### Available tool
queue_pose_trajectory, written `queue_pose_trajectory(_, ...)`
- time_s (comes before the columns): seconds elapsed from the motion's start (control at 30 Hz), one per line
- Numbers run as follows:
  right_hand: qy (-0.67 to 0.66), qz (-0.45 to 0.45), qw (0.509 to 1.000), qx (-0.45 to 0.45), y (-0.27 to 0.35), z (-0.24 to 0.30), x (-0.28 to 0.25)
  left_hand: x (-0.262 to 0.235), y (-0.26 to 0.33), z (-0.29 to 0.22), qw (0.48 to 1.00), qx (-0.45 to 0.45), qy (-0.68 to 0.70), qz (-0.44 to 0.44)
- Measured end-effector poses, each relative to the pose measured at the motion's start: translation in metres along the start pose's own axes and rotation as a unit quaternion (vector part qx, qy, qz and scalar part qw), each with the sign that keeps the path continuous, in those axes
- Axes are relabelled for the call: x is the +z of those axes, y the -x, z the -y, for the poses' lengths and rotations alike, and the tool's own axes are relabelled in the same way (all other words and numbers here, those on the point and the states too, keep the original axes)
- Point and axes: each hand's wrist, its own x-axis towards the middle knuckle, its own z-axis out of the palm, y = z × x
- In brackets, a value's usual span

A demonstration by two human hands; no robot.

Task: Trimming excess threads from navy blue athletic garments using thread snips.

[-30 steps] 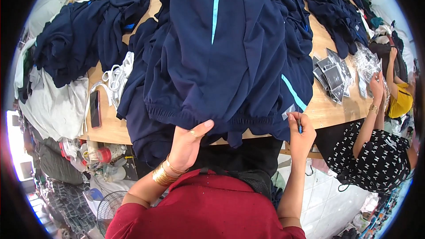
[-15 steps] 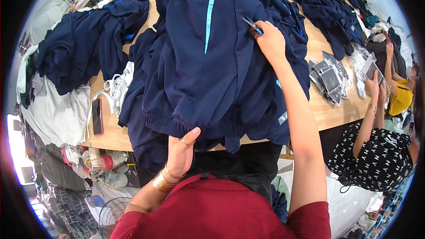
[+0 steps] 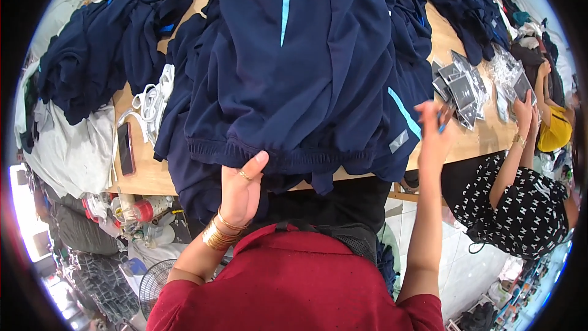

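A navy garment (image 3: 282,92) with a light blue stripe lies spread over other navy cloth in front of me. Its gathered elastic hem (image 3: 306,160) faces my body. My left hand (image 3: 240,193) grips that hem, thumb on top and fingers hidden beneath the cloth. Out to the right, past the garment's edge, my right hand (image 3: 432,132) is raised and somewhat blurred. It is closed around small snips (image 3: 442,126) with blue on the handle. Below the right hand's left side, a grey patch (image 3: 399,142) and a light blue strip show on the cloth.
On the wooden table (image 3: 156,175) lie a phone (image 3: 126,149), white cords (image 3: 150,107) and a navy garment pile (image 3: 107,37) at left. Clear packets with dark cards (image 3: 459,89) and more navy garments (image 3: 462,9) are at right. A co-worker's hand (image 3: 523,110) holds a packet there.
My right hand has moved with the snips from the garment's middle toward me and right, off the cloth. My left hand keeps its grip on the hem. The whole view has shifted slightly.
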Motion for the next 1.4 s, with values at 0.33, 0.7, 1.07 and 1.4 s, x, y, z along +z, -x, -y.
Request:
queue_pose_trajectory(0.33,0.198,0.086,0.948,-0.234,0.105,-0.024,0.033,0.007,-0.008,-0.015,0.999,0.033,0.036,0.008)
queue_pose_trajectory(0.7,0.188,-0.108,0.958,-0.191,0.049,-0.004,-0.005,-0.033,-0.039,-0.068,0.989,0.13,0.065,-0.036)
queue_pose_trajectory(1.07,0.173,-0.128,0.956,-0.197,0.048,-0.009,-0.016,-0.055,-0.043,-0.087,0.983,0.15,0.107,-0.019)
queue_pose_trajectory(1.4,0.139,-0.084,0.97,-0.179,0.051,-0.014,-0.017,-0.044,-0.04,-0.081,0.985,0.098,0.129,-0.061)
